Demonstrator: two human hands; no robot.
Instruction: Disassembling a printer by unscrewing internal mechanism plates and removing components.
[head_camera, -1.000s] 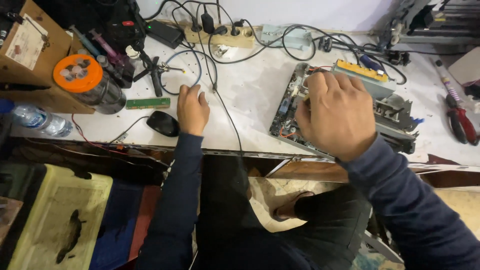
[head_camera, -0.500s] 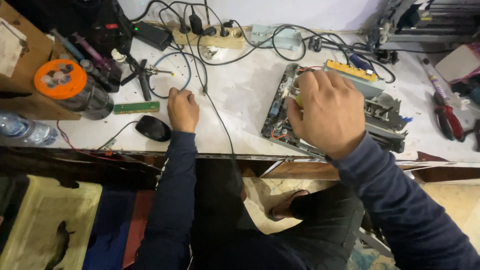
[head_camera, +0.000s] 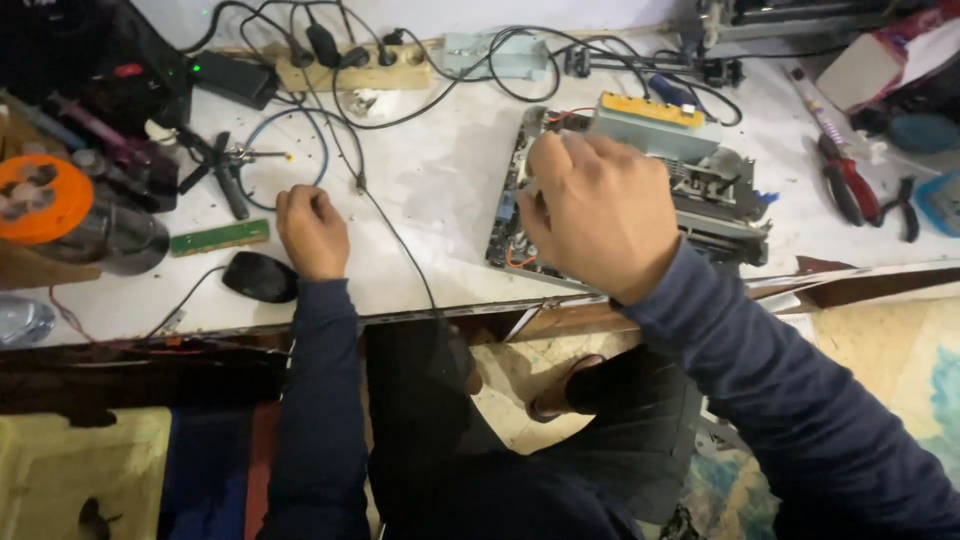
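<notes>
right hand (head_camera: 600, 215): curled over the opened device (head_camera: 640, 190), fingertips down on its left edge (grip hidden, cannot tell)
left hand (head_camera: 312, 230): loosely clenched, empty, resting on the table (head_camera: 440, 190)
device: directly under right hand

Both arms wear long dark blue sleeves made of soft cloth, like a jumper. The sleeve on the left arm looks a little darker and has small folds along it. It ends in a snug cuff right at the wrist. The sleeve on the right arm looks bigger (it is closer to the camera) and shows wide, soft creases. Its cuff ends at the wrist too. The left hand (head_camera: 313, 231) and the right hand (head_camera: 597, 211) are bare, with no gloves, rings or watch showing. Lower down the clothes are dark, almost black, over the lap and legs.
</notes>
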